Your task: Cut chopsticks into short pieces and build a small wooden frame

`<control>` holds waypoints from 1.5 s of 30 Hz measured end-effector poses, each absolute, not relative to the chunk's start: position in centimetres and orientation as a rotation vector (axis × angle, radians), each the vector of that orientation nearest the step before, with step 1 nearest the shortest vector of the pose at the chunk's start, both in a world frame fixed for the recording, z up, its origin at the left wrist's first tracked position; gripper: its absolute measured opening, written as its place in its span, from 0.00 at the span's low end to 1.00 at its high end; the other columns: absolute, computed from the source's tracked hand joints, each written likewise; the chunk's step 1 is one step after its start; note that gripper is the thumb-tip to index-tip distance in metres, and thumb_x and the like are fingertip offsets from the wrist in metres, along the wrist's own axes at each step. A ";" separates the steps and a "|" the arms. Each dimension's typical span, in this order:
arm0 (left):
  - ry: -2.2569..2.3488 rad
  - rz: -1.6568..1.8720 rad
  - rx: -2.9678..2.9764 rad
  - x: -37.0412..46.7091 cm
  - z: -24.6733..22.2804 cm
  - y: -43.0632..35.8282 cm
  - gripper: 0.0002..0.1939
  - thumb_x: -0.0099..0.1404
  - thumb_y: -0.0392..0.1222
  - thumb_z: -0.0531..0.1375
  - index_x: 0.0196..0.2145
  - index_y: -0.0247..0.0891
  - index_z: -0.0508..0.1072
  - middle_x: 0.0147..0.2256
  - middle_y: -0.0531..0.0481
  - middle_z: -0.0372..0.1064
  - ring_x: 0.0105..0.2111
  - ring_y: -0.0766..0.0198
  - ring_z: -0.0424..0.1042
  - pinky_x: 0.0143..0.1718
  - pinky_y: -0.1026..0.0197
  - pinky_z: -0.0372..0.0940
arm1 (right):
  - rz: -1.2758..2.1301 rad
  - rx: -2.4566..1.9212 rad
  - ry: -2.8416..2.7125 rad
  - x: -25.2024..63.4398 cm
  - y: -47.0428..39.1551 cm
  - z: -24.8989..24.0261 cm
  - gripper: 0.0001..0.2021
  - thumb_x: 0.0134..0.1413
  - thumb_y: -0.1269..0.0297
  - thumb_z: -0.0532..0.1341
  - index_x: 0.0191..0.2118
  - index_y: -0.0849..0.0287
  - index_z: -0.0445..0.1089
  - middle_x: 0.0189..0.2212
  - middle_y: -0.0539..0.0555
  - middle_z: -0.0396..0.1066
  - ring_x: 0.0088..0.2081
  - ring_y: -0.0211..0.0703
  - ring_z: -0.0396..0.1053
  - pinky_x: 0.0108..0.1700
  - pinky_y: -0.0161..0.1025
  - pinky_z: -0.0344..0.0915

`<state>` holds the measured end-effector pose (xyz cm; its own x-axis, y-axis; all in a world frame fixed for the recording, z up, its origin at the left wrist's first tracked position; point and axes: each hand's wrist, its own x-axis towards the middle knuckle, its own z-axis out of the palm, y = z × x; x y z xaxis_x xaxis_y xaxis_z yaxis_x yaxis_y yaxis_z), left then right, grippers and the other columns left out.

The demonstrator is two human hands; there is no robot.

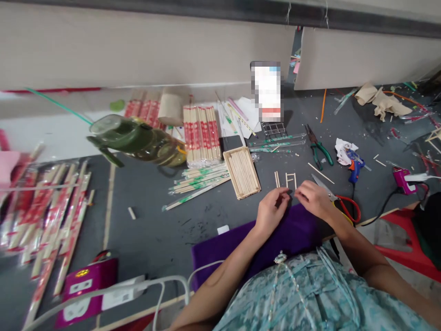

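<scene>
My left hand (pixel 270 211) hovers at the near edge of the dark tabletop, its thumb and fingertips drawn together. Whatever sits in that pinch is too small to make out. Close by on the right, my right hand (pixel 314 198) is also pinched, with its fingertips facing the left ones. Just beyond them lies a small ladder-like frame of thin wooden sticks (pixel 291 175). Beside it are loose short sticks (pixel 276 179). To the left rests a shallow rectangular tray made of sticks (pixel 259 188). A purple cloth (pixel 223 248) lies under my forearms.
Red-handled scissors (pixel 350 207), green pliers (pixel 319 145) and a blue glue gun (pixel 354 170) lie to the right. Wrapped chopsticks (pixel 202 133) and a green-lidded bottle (pixel 138 140) stand left of centre. A phone (pixel 267 92) leans at the back. White cable (pixel 165 279) crosses the lower left.
</scene>
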<state>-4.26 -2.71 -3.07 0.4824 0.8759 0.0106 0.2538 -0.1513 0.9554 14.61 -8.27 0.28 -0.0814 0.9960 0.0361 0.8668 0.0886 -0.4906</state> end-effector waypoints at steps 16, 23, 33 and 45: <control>0.972 0.782 1.905 -4.7 -3.8 -3.0 0.09 0.71 0.38 0.56 0.45 0.41 0.74 0.37 0.47 0.73 0.39 0.58 0.72 0.43 0.58 0.66 | 0.365 -2.034 -2.061 14.2 -2.4 -0.7 0.08 0.68 0.68 0.59 0.40 0.55 0.75 0.39 0.56 0.70 0.44 0.47 0.65 0.37 0.38 0.58; 0.933 0.801 1.886 -4.7 -4.0 -3.0 0.09 0.72 0.39 0.55 0.44 0.41 0.75 0.39 0.45 0.75 0.41 0.57 0.73 0.45 0.57 0.66 | 0.311 -1.982 -2.028 14.0 -2.7 -1.3 0.10 0.67 0.70 0.56 0.38 0.55 0.75 0.38 0.56 0.71 0.44 0.46 0.66 0.40 0.38 0.61; 0.932 0.783 1.902 -4.7 -4.1 -2.9 0.09 0.72 0.39 0.54 0.44 0.41 0.75 0.40 0.45 0.75 0.42 0.57 0.73 0.46 0.56 0.66 | 0.786 -1.826 -1.275 14.5 -5.6 -0.6 0.04 0.52 0.63 0.59 0.33 0.55 0.69 0.24 0.46 0.67 0.26 0.37 0.64 0.30 0.33 0.62; 0.931 0.783 1.902 -4.5 -4.4 -2.8 0.09 0.71 0.37 0.55 0.43 0.41 0.75 0.40 0.45 0.75 0.41 0.57 0.73 0.45 0.56 0.67 | 0.474 -1.928 -1.601 14.2 -6.3 -2.3 0.07 0.60 0.67 0.61 0.37 0.55 0.77 0.40 0.56 0.72 0.44 0.45 0.72 0.47 0.40 0.68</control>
